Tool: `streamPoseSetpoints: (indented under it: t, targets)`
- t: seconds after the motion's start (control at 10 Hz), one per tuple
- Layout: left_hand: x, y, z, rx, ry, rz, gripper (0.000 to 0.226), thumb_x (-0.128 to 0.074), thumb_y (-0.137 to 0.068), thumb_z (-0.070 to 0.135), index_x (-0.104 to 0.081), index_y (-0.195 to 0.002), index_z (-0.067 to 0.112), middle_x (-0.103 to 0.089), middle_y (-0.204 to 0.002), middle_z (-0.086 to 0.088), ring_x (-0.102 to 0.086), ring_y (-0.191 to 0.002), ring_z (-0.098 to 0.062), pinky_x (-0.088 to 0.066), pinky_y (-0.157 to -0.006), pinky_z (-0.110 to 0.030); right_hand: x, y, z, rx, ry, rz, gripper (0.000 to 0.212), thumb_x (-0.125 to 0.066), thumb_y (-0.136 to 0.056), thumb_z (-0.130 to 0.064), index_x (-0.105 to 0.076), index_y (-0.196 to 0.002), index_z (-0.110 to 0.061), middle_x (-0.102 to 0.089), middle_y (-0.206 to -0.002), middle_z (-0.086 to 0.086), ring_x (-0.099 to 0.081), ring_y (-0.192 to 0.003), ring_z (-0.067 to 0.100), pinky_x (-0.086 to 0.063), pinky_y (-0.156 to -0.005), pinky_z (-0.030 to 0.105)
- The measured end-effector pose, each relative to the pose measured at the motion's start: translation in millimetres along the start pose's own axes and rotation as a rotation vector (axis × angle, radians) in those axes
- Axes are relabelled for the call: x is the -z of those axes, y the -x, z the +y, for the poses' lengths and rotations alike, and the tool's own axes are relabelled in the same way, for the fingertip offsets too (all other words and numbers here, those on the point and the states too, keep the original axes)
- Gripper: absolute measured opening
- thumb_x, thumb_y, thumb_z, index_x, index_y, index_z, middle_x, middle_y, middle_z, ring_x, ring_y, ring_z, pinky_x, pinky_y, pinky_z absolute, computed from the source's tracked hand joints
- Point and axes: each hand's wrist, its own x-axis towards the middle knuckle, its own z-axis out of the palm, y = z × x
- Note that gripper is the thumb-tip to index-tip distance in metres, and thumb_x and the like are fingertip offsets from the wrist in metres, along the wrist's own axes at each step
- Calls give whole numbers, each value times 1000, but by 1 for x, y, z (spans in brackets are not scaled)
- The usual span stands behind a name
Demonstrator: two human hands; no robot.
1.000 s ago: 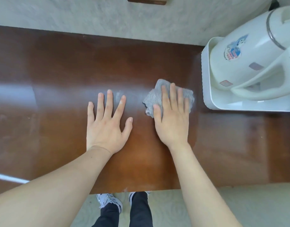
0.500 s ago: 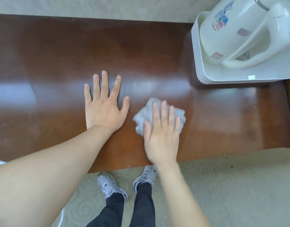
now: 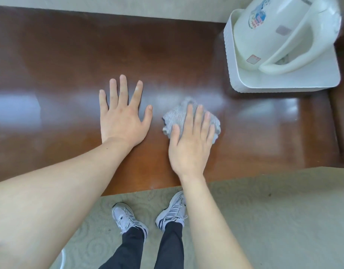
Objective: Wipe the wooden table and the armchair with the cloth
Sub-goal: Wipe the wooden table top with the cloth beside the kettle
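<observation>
Head view: cloth (image 3: 178,117) bunched at table centre, pinned flat under right hand (image 3: 190,146), palm pressing, not pinching. Left hand (image 3: 121,117) splayed wide at nine o'clock, bracing on wooden table (image 3: 60,61), holding nothing. Best kept flat, overlapping strokes, skirting tray (image 3: 280,82) at two o'clock. Count: one cloth, one kettle (image 3: 280,32), one tray, two hands. No armchair visible.

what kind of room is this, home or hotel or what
Most likely a hotel room or a lived-in home room, though I can't be sure. A white electric kettle stands in a white tray on a polished wooden table, and pale patterned carpet covers the floor.
</observation>
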Motion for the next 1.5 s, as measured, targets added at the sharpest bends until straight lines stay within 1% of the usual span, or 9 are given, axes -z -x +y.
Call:
streamPoseSetpoints:
  t: [0.1, 0.3, 0.6, 0.7, 0.9, 1.0, 1.1, 1.3, 1.5]
  targets:
    - [1, -1, 1, -6, 10, 10, 68, -15, -99, 60, -11, -161, 31, -5, -169, -9, 0, -156, -31, -2, -125, -53, -12, 89, -14, -52, -44, -20, 66, -35, -102, -42, -14, -159, -19, -9, -168, 5, -4, -155, 26, -11, -123, 51]
    - [1, 0, 2, -5, 5, 8, 68, -15, -99, 60, -12, -160, 31, -7, -169, -10, -1, -156, -31, -3, -124, -53, -16, 89, -28, -77, -6, -39, 68, -35, -101, -44, -16, -159, -15, -10, -167, 11, -5, -154, 30, -9, -123, 53]
    - [2, -2, 4, 3, -2, -9, 68, -11, -99, 61, -8, -161, 32, -1, -170, -9, 3, -156, -30, -1, -125, -53, 11, -148, 10, 1, 50, -17, 61, -26, -105, -42, -15, -159, -17, -12, -167, 10, -8, -154, 30, -3, -124, 46]
    - [2, -3, 3, 1, -5, -9, 69, -10, -98, 61, -6, -161, 33, 0, -170, -9, 5, -156, -30, 1, -125, -52, 11, -176, 15, 83, 72, -29, 61, -25, -105, -41, -14, -159, -16, -11, -167, 11, -7, -154, 31, -3, -124, 44]
    - [3, -1, 2, 3, -3, -24, 69, -10, -99, 61, -5, -161, 32, 1, -170, -9, 5, -156, -30, 1, -125, -53, 7, -76, 15, 138, 49, -24, 64, -29, -102, -43, -16, -159, -15, -15, -166, 11, -10, -154, 31, -9, -124, 47]
    - [5, 0, 1, -1, 11, -39, 69, -12, -99, 60, -6, -161, 31, 0, -170, -9, 5, -156, -30, 0, -125, -53, 3, 9, 13, 159, 5, -77, 64, -26, -103, -45, -11, -160, -21, -9, -168, 5, -1, -155, 24, -4, -125, 45]
    - [8, 1, 2, -4, 10, -50, 69, -11, -99, 60, -6, -161, 31, -1, -170, -10, 4, -156, -30, -2, -125, -53, 5, 28, 19, 183, -5, -138, 63, -29, -103, -46, -13, -160, -24, -7, -168, 1, 2, -155, 20, -5, -125, 46]
    - [7, -1, 5, -4, -22, -58, 69, -8, -99, 60, -7, -161, 30, -3, -169, -12, 2, -155, -32, -3, -124, -55, 15, -93, 15, 247, 47, -126, 66, -33, -100, -45, -16, -159, -23, -11, -167, 2, -3, -155, 23, -3, -125, 42]
    - [2, -2, 5, -11, -17, -46, 70, -15, -99, 60, -15, -161, 28, -9, -168, -13, -3, -155, -33, -7, -123, -57, 10, -221, -37, 134, 66, -139, 63, -27, -104, -41, -6, -160, -19, -1, -168, 5, 4, -154, 26, 2, -124, 46]
